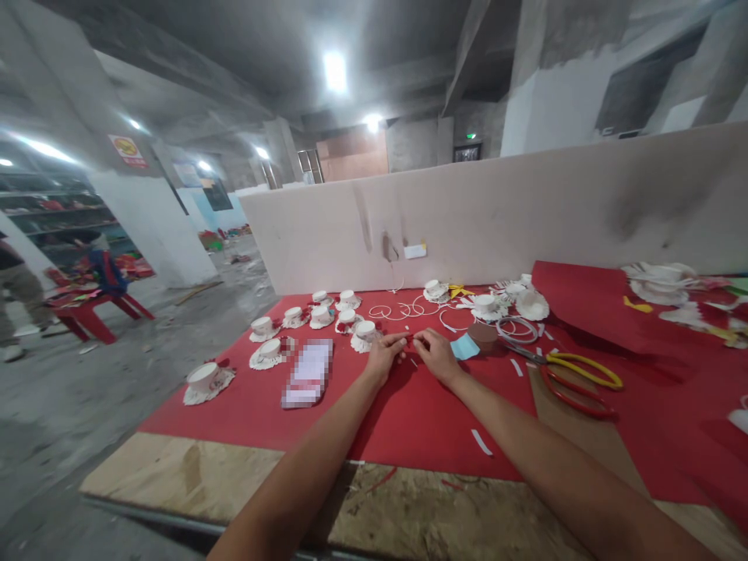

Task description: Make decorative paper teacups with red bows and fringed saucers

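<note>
My left hand (384,358) and my right hand (435,356) meet over the red sheet (403,436), fingertips pinched close to each other. Something small and reddish seems to be between them, too small to make out. Left of my hands stand several small white hat-shaped pieces with frilled brims; the nearest white hat (365,333) is right beside my left hand. A light blue paper piece (465,347) and a brown disc (482,336) lie to the right of my right hand. Behind my hands are thin white rings (414,308).
Scissors (576,378) with yellow and red handles lie at the right, partly over brown board (576,436). A phone (308,374) rests at left. A white foam panel (496,218) rises behind the table. Bare wood (192,475) forms the near edge.
</note>
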Motion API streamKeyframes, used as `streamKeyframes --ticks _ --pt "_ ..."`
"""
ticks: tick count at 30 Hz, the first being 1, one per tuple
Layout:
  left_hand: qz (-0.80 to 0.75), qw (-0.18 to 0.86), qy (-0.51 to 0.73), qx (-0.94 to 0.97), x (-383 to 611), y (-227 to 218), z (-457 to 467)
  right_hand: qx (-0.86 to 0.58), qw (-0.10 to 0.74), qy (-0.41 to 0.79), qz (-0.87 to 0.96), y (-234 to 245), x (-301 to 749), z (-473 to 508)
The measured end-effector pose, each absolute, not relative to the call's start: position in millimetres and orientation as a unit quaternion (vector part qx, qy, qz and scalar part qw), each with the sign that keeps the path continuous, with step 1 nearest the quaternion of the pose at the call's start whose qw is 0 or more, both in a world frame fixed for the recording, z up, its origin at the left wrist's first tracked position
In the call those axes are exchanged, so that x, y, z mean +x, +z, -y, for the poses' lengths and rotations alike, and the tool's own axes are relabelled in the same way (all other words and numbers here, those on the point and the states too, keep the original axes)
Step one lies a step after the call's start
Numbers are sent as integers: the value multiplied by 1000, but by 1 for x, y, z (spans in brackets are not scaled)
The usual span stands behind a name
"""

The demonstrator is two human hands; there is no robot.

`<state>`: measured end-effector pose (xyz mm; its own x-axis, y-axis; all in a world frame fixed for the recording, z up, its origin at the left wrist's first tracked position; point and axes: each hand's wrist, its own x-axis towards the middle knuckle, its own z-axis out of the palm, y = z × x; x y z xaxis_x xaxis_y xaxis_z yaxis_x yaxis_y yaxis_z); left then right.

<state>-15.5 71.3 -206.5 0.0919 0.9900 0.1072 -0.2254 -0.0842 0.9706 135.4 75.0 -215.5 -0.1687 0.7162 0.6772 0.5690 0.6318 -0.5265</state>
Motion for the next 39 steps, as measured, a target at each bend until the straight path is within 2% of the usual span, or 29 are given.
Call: streamKeyframes --ticks 39 --pt "-369 546 561 501 -15 -209 -74 -429 480 63 763 -215 134 -74"
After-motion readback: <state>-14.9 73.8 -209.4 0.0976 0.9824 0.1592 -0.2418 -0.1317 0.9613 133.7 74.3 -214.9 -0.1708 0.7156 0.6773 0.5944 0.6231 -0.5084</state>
